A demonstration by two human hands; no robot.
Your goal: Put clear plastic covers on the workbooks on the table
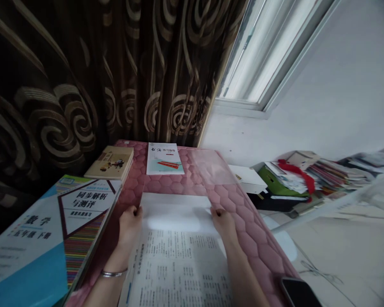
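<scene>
1. Taking twelve o'clock as straight ahead from the printed sheet, a pink quilted table cover [248,213] lies under everything on the tabletop.
2. At twelve o'clock, a calligraphy practice book [164,158] lies flat on the far part of the cover. A tan paperback [110,163] lies at eleven o'clock, close to its left side.
3. A clear plastic sheet [213,166] lies at one o'clock, near the far right corner of the cover.
4. A large maths workbook [51,230] lies at nine o'clock, just beside the left hand, and sits partly over the table's left edge.
5. A black smartphone [299,292] sits at four o'clock, on the cover's right edge.
6. Beyond the right edge, at two to three o'clock, are a white box [248,179], a green folder [275,183], and a heap of books and papers [326,175] with a red ribbon [297,175] across it.
7. The printed sheet [176,264] lies in front of the person, on the near part of the cover. It has dense columns of Chinese text, and its far part is blank white and bright with glare.
8. The left hand [130,224], with a silver bangle [114,273] on its wrist, and the right hand [223,224] are both half closed, their fingers curled at the sheet's side edges. I cannot tell whether either hand is gripping it.
</scene>
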